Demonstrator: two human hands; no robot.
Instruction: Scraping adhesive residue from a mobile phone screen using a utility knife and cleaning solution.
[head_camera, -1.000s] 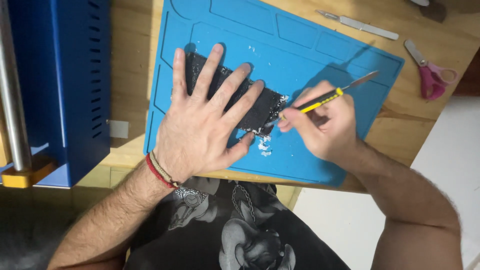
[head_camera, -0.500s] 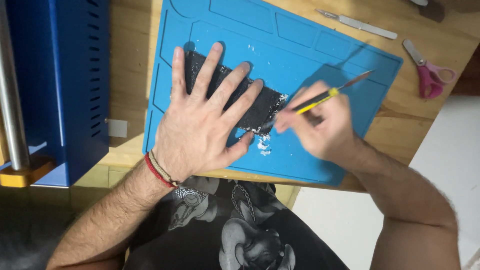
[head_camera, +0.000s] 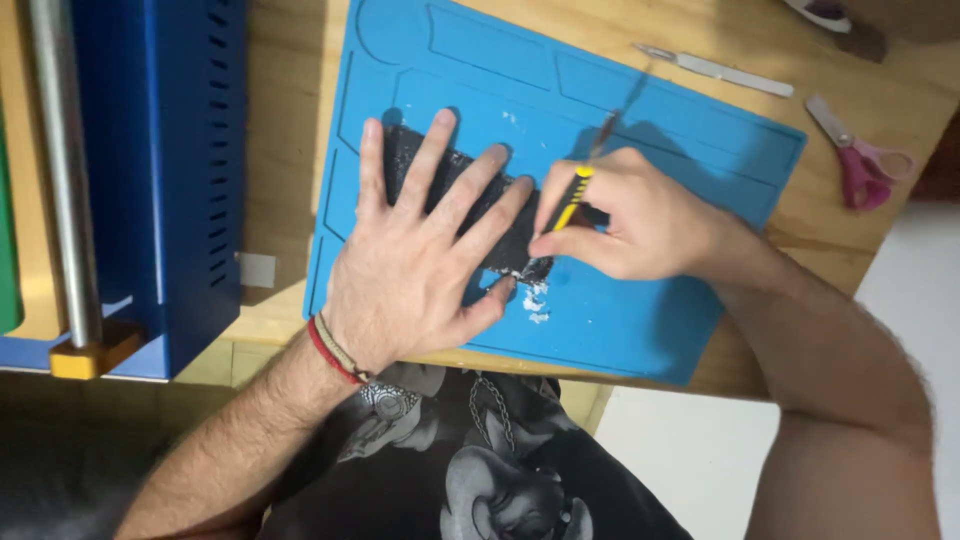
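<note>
Black, flat rectangular slab (head_camera: 455, 195), dark and rough-surfaced like a stripped device panel, lies on a blue silicone work mat (head_camera: 690, 330) with moulded compartments, which sits on a light wooden table (head_camera: 285, 150). The slab's long axis runs from upper left to lower right across the mat, and its lower right corner ends right where the two hands meet. The left hand (head_camera: 415, 270) lies palm-down over the slab with all fingers spread wide and flat, the four fingers reaching along and across the dark surface and the thumb stretched out toward the lower right corner; it grips nothing, it only presses down. A red and tan cord bracelet (head_camera: 335, 350) sits on that wrist. The right hand (head_camera: 640, 220) comes in from the right, just beside the slab's corner, with thumb and forefinger pinched closed around a thin yellow-and-black-handled tool (head_camera: 570, 200) held like a pen; the other fingers are curled under. The tool slants from upper right down to lower left, and its tip meets the slab's lower right edge, close to the left thumb. Small white crumbs (head_camera: 535, 300) lie scattered on the mat just below that corner. Well apart, toward the table's far edge, lie a slim grey metal blade tool (head_camera: 720, 68) and pink-handled scissors (head_camera: 860, 160). A blue metal cabinet with vent slots (head_camera: 165, 170) stands to the left of the mat.
</note>
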